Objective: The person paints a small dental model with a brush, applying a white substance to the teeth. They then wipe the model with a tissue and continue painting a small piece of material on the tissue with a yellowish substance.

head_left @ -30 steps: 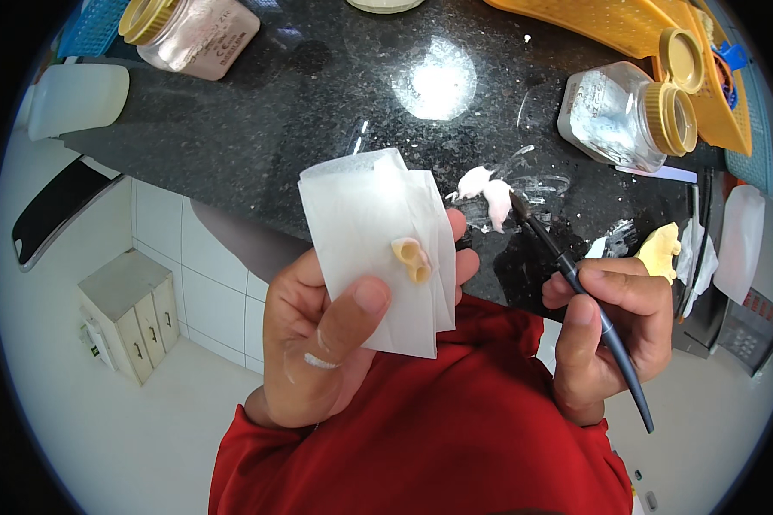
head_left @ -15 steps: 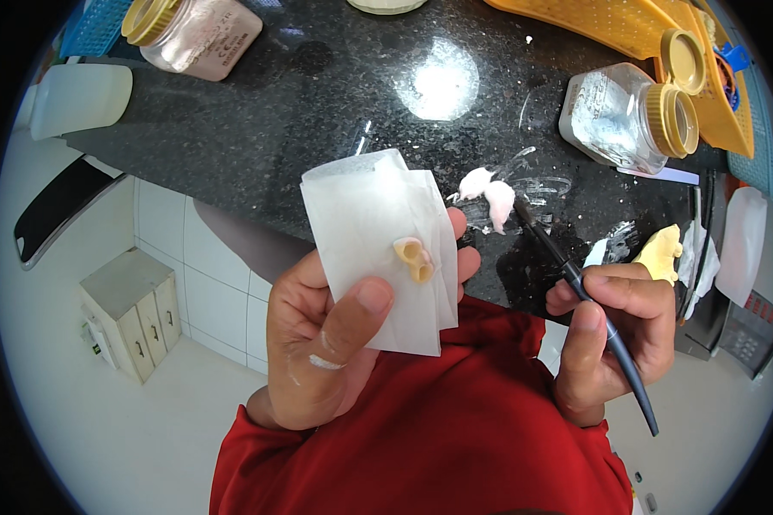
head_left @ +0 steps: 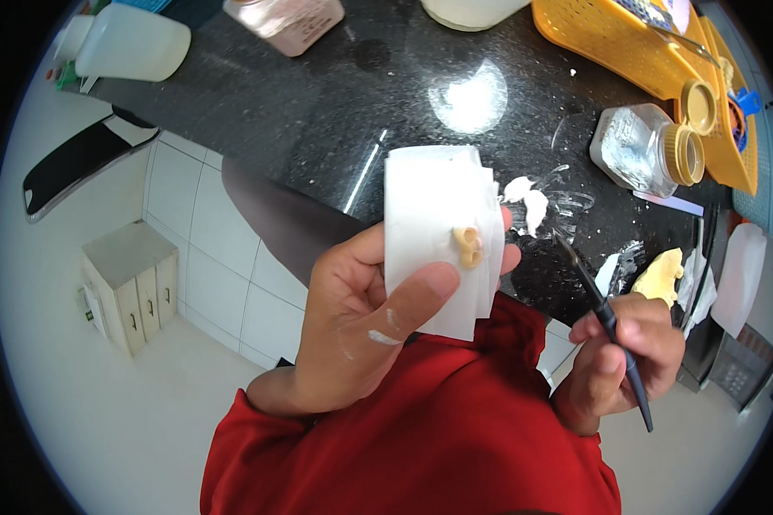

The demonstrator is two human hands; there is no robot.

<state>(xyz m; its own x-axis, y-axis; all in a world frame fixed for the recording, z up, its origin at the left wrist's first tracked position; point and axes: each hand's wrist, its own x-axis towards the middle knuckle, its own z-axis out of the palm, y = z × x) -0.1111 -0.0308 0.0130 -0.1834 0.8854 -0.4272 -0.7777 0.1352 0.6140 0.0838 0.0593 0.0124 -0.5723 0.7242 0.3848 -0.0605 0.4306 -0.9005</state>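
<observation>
My left hand grips a folded stack of white tissue paper, thumb on top and fingers behind. On the tissue lies a small yellowish dental crown piece, joined in two lobes, just beyond my thumb tip. White smears mark the back of that thumb. My right hand is closed round a slim dark brush, its tip pointing up and left toward the counter. Close to the tip, two dabs of pale pinkish-white paste sit on the black speckled counter, with smeared streaks about them.
An open clear jar with a gold lid lies on its side at right, beside a yellow basket. A yellow lump lies near my right hand. A pink-powder jar and a whitish plastic bottle stand far left.
The view has shifted, so the counter things sit differently in it. My left hand and the tissue appear farther right, nearer the brush. Both holds stay the same.
</observation>
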